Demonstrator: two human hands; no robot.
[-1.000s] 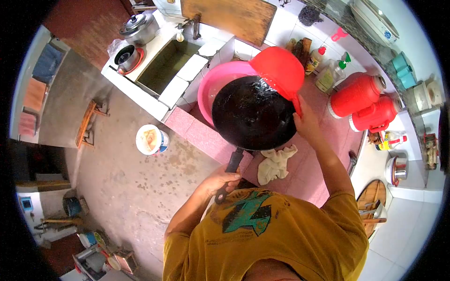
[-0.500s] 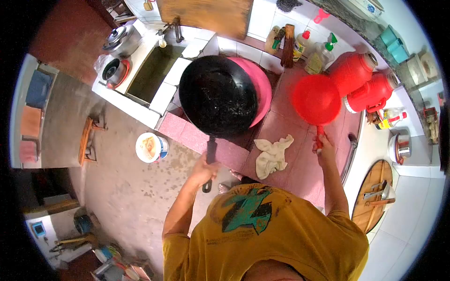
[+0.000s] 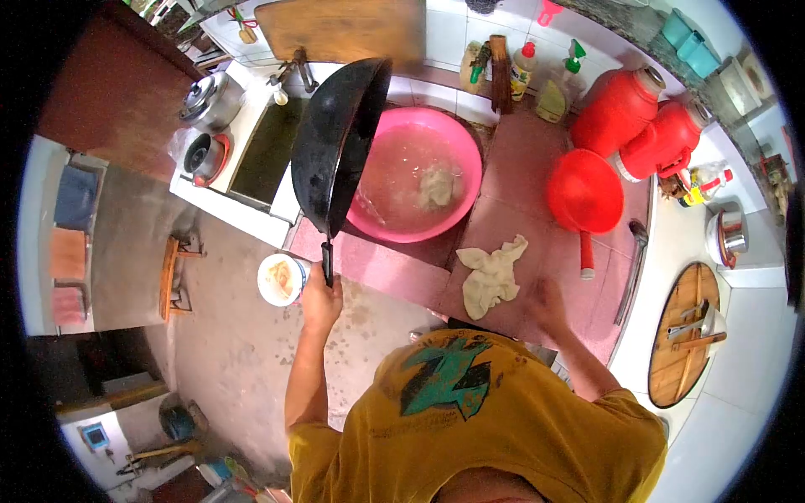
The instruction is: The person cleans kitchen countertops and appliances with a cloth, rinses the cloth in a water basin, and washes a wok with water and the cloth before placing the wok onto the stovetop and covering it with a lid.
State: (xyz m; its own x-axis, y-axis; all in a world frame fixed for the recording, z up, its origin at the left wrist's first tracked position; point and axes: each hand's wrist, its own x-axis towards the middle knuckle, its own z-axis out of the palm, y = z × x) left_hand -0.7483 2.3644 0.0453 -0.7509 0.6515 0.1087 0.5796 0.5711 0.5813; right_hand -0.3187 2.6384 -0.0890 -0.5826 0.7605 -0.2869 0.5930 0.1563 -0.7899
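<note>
My left hand (image 3: 322, 300) grips the handle of a black wok (image 3: 331, 138). The wok is tipped steeply on its side, its hollow facing right, above the left rim of a pink basin (image 3: 475, 168). Cloudy water fills the basin, with a pale wet cloth (image 3: 438, 186) in it. My right hand (image 3: 549, 312) is smeared by motion and its fingers are not clear. It is just right of a cream cloth (image 3: 490, 278) lying on the pink tiles. Beyond that hand a red plastic water dipper (image 3: 585, 193) rests on the tiles, apart from it.
Two red thermos flasks (image 3: 619, 111) and a spray bottle (image 3: 553, 96) line the back right. Left of the basin is a sink (image 3: 267, 155) with a tap (image 3: 303, 69). A white bucket (image 3: 282, 280) stands on the floor below. A round wooden lid (image 3: 686, 335) lies at right.
The wok has gone from lying over the basin to tilted up at its left, uncovering the water. My right hand has let go of the dipper and moved down towards the cream cloth.
</note>
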